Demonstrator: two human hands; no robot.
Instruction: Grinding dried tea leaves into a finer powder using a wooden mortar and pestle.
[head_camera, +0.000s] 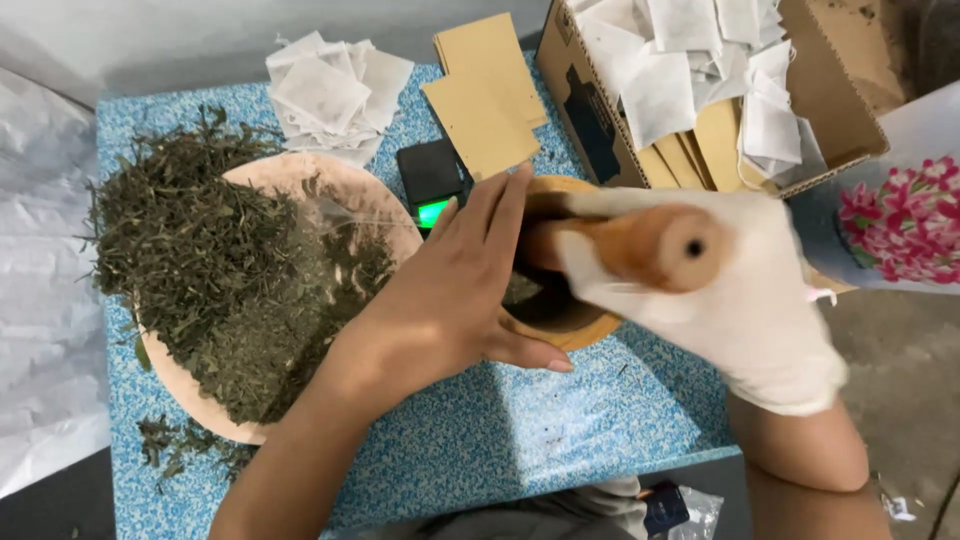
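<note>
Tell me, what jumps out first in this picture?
A big heap of dried green leaves spills over a round tray on the left. In the middle, a white-gloved right hand grips a wooden pestle over a wooden bowl, which the bare left hand steadies.

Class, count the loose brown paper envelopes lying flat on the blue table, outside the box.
2: the upper brown envelope at the table's far edge, and the lower brown envelope overlapping it, beside the cardboard box. More stand inside the box, partly hidden.
</note>
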